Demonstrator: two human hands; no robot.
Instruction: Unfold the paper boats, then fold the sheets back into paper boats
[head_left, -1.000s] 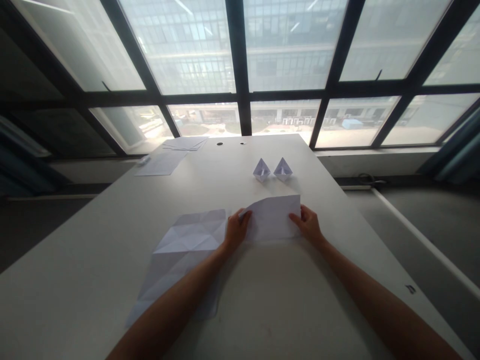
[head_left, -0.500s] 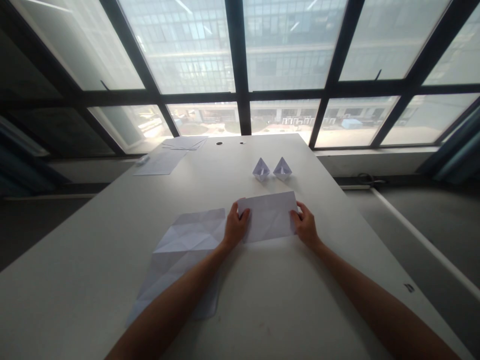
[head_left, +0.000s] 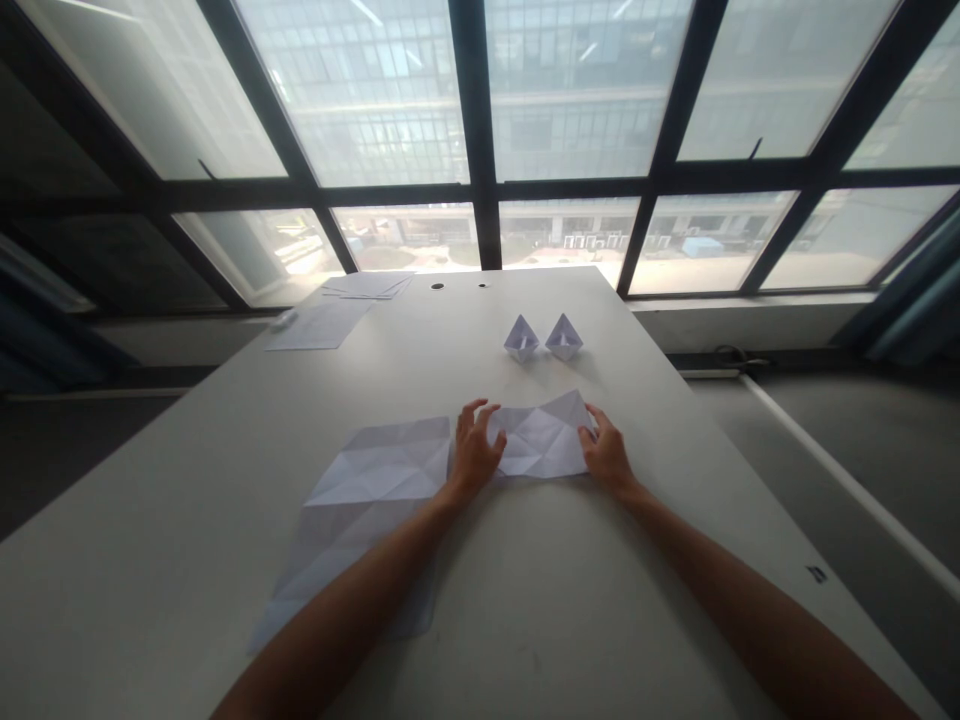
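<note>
A creased sheet of white paper (head_left: 541,438) lies in front of me, its far right corner tilted up. My right hand (head_left: 606,452) pinches its right edge between thumb and fingers. At the left edge, my left hand (head_left: 477,445) is open, with thumb and fingers apart around the paper's end; whether it touches the sheet is hard to tell. To the left, a larger creased sheet (head_left: 375,475) lies flat, partly covered by my left forearm. Beyond the hands stand two folded paper boats (head_left: 521,340), side by side.
All of this is on a long white table (head_left: 510,600). Several flat paper sheets (head_left: 319,325) lie at its far left, near a small crumpled clear item (head_left: 285,320). Two round holes show near the far edge. Large windows (head_left: 570,90) rise behind.
The held paper has been turned or opened, so its creased face now shows instead of a smoother one, and it sits lower. My left hand has loosened and its fingers have spread.
</note>
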